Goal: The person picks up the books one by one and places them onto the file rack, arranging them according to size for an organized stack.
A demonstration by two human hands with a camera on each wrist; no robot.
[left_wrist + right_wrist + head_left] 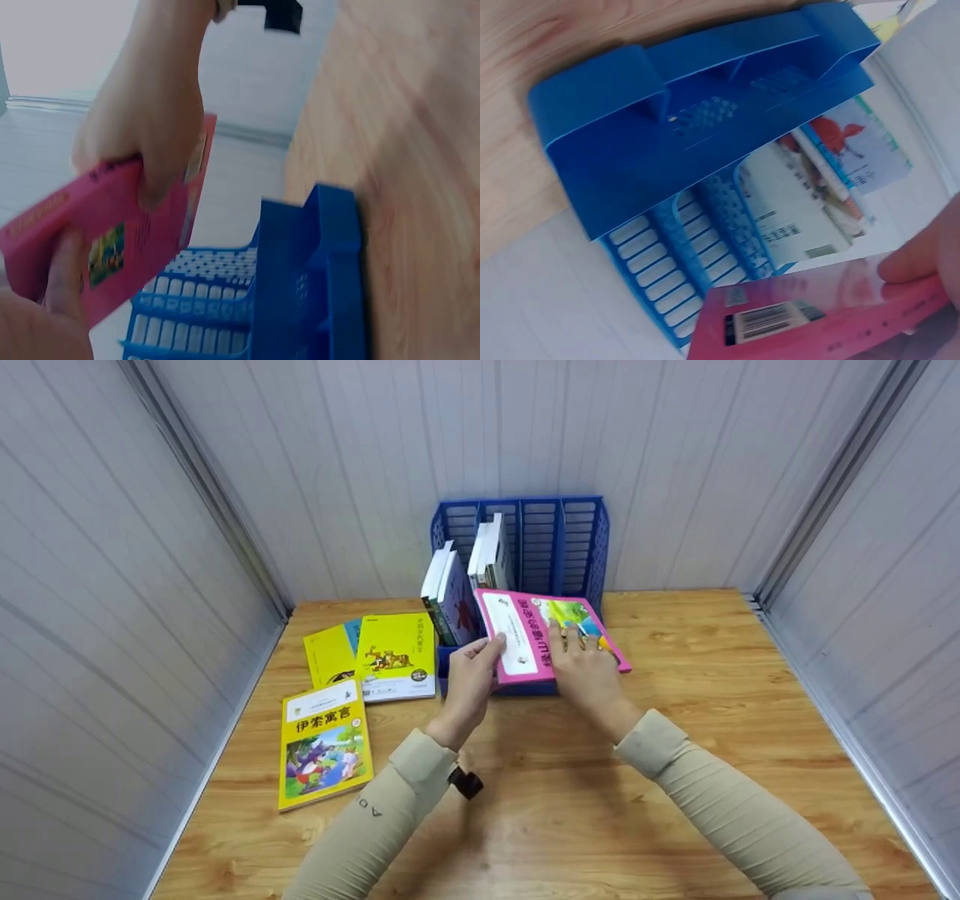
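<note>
A pink-covered book [514, 641] with a colourful picture is held tilted above the front of the blue desktop book rack [585, 540]. My left hand [471, 675] pinches the book's near left edge, thumb on the cover. My right hand [591, 675] grips its near edge, with fingers spread over the cover and, in the left wrist view, the thumb on the underside. A barcode shows on the back of the pink book [772, 322] in the right wrist view. White-edged books [454, 592] stand in the rack's leftmost compartment, and more books [489, 551] stand in the adjoining one.
Left of the rack, a yellow and white book [396, 652] overlaps another yellow book [326, 652] and a blue one [352, 631]. Nearer the front lies a yellow book with a cartoon cover [326, 746]. Pale panel walls [360, 450] enclose the wooden tabletop [712, 690].
</note>
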